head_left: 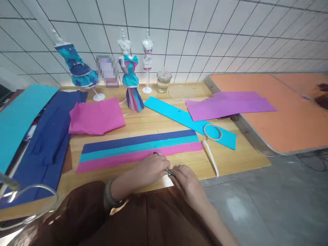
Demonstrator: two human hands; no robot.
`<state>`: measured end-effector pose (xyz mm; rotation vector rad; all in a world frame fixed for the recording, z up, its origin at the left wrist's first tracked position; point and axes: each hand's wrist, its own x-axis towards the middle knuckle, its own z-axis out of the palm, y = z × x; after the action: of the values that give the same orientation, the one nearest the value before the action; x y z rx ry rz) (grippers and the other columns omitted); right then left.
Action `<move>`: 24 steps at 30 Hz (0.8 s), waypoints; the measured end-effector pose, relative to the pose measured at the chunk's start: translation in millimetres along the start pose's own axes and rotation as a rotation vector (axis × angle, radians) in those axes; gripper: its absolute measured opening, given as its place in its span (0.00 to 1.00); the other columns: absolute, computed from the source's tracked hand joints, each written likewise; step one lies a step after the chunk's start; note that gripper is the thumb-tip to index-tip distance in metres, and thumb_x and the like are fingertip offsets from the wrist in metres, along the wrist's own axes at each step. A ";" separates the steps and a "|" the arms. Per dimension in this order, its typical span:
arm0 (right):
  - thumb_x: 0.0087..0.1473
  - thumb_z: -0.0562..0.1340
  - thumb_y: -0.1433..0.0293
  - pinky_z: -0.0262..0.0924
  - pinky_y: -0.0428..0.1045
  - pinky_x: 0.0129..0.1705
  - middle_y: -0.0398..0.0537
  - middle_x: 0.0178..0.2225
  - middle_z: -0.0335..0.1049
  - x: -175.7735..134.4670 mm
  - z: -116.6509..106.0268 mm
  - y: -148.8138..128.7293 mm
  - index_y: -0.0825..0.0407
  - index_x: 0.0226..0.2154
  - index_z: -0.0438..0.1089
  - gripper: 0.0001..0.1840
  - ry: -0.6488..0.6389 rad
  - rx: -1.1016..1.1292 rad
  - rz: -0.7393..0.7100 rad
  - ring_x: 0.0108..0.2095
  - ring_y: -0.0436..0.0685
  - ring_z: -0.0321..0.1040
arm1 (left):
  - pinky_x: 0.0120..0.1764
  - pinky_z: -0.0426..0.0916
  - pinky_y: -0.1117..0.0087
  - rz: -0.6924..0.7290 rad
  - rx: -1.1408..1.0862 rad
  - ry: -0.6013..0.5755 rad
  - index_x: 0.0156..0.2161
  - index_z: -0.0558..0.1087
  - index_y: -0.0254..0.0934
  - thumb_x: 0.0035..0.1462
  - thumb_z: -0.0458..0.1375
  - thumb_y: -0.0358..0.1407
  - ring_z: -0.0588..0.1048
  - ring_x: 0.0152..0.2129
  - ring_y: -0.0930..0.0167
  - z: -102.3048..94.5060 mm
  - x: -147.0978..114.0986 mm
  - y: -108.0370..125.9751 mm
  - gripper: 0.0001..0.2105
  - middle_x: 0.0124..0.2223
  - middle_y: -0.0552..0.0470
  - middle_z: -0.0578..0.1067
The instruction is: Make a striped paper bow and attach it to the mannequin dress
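Close to the table's front edge, my left hand (153, 167) and my right hand (188, 182) meet with fingers closed. Between their fingertips is a thin, dark green stick-like object (169, 172), mostly covered, so its kind is unclear. Just beyond my left hand lies a flat strip of fabric or paper (138, 147) banded in navy, turquoise and pink. A white folded band (211, 159) rests to the right of my right hand. Farther back, a roll of tape (213, 132) sits on a long bright blue strip (176, 114).
Dressed mini mannequins (130, 73) and a glass of clear liquid (163, 83) stand by the tiled wall. A pink sheet (98, 116) and navy fabric (55, 136) lie left. Purple sheets (228, 106) overlap the orange-topped table (269, 131) at right.
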<state>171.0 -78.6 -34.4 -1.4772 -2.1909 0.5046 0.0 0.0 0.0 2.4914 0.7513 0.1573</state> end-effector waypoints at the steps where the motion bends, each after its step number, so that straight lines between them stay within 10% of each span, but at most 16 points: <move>1: 0.56 0.53 0.71 0.59 0.54 0.38 0.51 0.35 0.67 -3.6 -2.9 3.4 0.52 0.42 0.66 0.11 -0.001 0.006 0.007 0.37 0.57 0.63 | 0.36 0.58 0.70 0.031 -0.047 -0.013 0.29 0.68 0.36 0.58 0.49 0.37 0.68 0.31 0.71 -5.5 2.7 0.3 0.10 0.30 0.53 0.72; 12: 0.54 0.56 0.68 0.60 0.50 0.39 0.49 0.36 0.68 -41.5 -39.2 40.2 0.49 0.37 0.69 0.08 0.250 0.348 0.360 0.38 0.56 0.65 | 0.47 0.58 0.67 -0.221 0.098 0.319 0.46 0.68 0.35 0.54 0.52 0.41 0.66 0.44 0.66 -4.3 87.2 -42.0 0.16 0.43 0.46 0.70; 24: 0.51 0.59 0.65 0.59 0.47 0.33 0.45 0.34 0.67 -45.1 -27.1 40.6 0.47 0.38 0.70 0.10 0.313 0.706 0.562 0.32 0.52 0.63 | 0.33 0.60 0.71 -0.428 0.044 0.200 0.27 0.70 0.37 0.48 0.56 0.41 0.70 0.30 0.69 -2.8 128.0 -59.5 0.08 0.30 0.51 0.73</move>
<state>231.8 -104.6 -40.5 -1.5861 -1.1479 1.0178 78.0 112.8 -33.6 2.3135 1.3624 0.2368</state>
